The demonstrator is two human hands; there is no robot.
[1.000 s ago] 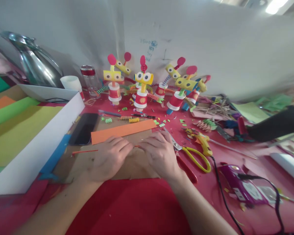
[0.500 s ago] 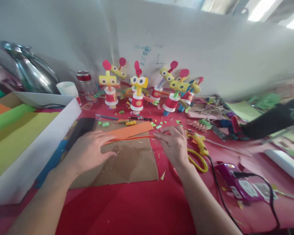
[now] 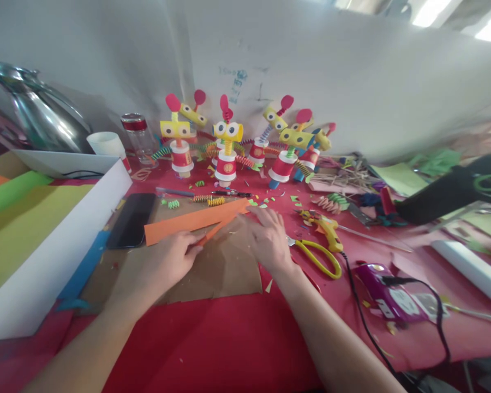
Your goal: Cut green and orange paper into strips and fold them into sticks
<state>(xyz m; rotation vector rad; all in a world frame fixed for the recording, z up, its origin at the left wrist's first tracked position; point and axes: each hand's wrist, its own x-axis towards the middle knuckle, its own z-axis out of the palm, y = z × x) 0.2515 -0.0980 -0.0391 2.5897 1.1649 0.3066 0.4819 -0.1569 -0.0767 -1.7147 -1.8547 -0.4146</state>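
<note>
Between the thumb and fingers of my left hand [image 3: 175,259], the lower end of a narrow orange paper strip [image 3: 219,229] is pinched. It slants up to the right over a brown cardboard sheet [image 3: 225,275]. Fingertips of my right hand [image 3: 270,240] are closed at its upper end, slightly smeared by motion. Just behind lies a wider flat orange paper piece [image 3: 180,221]. Yellow-handled pliers [image 3: 321,259] rest to the right of my right hand, beside a yellow glue gun [image 3: 329,232]. A black phone [image 3: 133,221] is beyond my left forearm.
Several paper-cup figures [image 3: 227,164] with spring arms stand along the wall. At left are a white box [image 3: 77,229] of coloured paper, a paper cup [image 3: 106,144], a glass jar [image 3: 139,136] and a steel jug [image 3: 49,117]. A purple device [image 3: 393,292] with a black cord sits right.
My left hand has moved right and now pinches the strip's lower end. My right hand has shifted left. The strip has turned from nearly level to slanting. The camera view has shifted slightly.
</note>
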